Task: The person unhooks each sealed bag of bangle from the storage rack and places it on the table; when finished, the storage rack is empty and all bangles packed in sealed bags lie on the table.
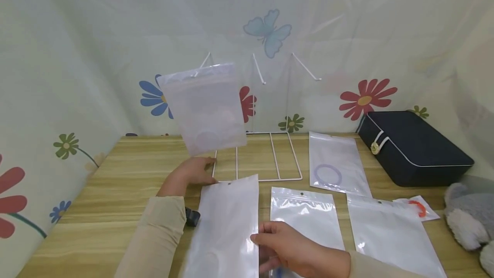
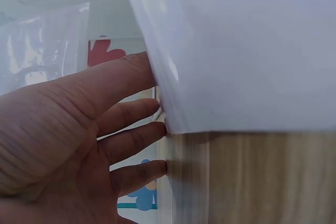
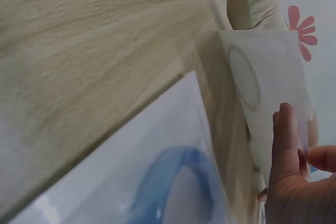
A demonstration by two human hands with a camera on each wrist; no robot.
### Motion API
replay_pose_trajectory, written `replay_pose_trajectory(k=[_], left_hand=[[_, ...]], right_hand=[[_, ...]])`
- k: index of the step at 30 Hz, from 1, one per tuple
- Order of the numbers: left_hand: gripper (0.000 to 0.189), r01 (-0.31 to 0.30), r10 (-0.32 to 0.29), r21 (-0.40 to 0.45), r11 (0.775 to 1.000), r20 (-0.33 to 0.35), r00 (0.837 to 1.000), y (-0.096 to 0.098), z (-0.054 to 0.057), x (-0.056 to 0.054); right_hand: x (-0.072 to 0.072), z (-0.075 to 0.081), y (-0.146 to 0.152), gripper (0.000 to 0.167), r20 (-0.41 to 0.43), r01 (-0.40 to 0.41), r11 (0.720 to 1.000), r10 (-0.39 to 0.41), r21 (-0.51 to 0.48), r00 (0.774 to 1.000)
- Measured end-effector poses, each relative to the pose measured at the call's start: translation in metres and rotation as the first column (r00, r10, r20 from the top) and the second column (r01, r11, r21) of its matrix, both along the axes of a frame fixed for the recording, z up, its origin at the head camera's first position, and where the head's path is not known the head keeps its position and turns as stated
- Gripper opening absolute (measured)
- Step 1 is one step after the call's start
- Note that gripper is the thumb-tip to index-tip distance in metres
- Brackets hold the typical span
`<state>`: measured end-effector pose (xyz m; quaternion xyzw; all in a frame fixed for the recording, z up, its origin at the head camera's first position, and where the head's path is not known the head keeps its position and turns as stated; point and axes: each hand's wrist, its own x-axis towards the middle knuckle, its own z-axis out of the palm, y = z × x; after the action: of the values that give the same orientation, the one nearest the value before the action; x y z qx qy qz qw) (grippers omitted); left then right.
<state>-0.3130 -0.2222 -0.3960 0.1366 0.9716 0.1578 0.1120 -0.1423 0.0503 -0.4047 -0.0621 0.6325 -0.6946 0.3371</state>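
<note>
Pinching the held bag point(image 1: 227, 226) by its right long edge, the right hand point(image 1: 291, 246) shows in the head view with its thumb over the bag's face. The bag's long axis runs from the worktop's point(image 1: 112, 183) near edge toward its far edge, the punched hole point(image 1: 229, 183) at the far end, well apart from that grip. The left hand point(image 1: 191, 171) is nearer the hole, beside the left side of the wire rack point(image 1: 279, 180). Beyond and above the hole, slightly rightward, juts the middle hook point(image 1: 259, 70); the hanging bag point(image 1: 208, 113) takes up the left one. In the left wrist view, the left fingers are spread and loosely extended beside a pale bag edge; whether they touch the rack cannot be told. In the right wrist view, the held bag stretches away from the pinching fingers, while another bag point(image 3: 142, 156), a blue ring point(image 3: 152, 190) inside, lies closer to the camera.
</note>
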Motion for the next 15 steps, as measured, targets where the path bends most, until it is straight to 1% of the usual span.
replay_pose_trajectory(k=[3,7,10,13,15], left_hand=[[0.076,0.009,-0.009,0.003,1.0,-0.009,1.0,0.0,0.001,0.001],[0.078,0.023,-0.023,0.008,1.0,-0.01,1.0,0.0,0.003,0.002],[0.078,0.019,-0.019,0.01,1.0,-0.004,1.0,0.0,0.004,0.003],[0.078,0.011,-0.011,0.01,1.0,-0.005,1.0,0.001,0.004,0.003],[0.078,0.001,-0.001,0.015,1.0,0.001,1.0,0.0,0.003,0.002]], right_hand=[[0.002,-0.004,0.002,0.014,0.021,-0.02,1.0,0.02,0.019,1.0],[0.004,-0.004,0.008,0.015,0.016,-0.068,0.994,0.067,0.089,0.998],[0.004,-0.001,0.016,0.028,0.0,-0.097,0.987,0.098,0.129,0.995],[0.003,0.003,0.024,0.041,-0.005,-0.133,0.983,0.135,0.128,0.991],[0.001,0.006,0.029,0.045,-0.003,-0.159,0.98,0.16,0.122,0.987]])
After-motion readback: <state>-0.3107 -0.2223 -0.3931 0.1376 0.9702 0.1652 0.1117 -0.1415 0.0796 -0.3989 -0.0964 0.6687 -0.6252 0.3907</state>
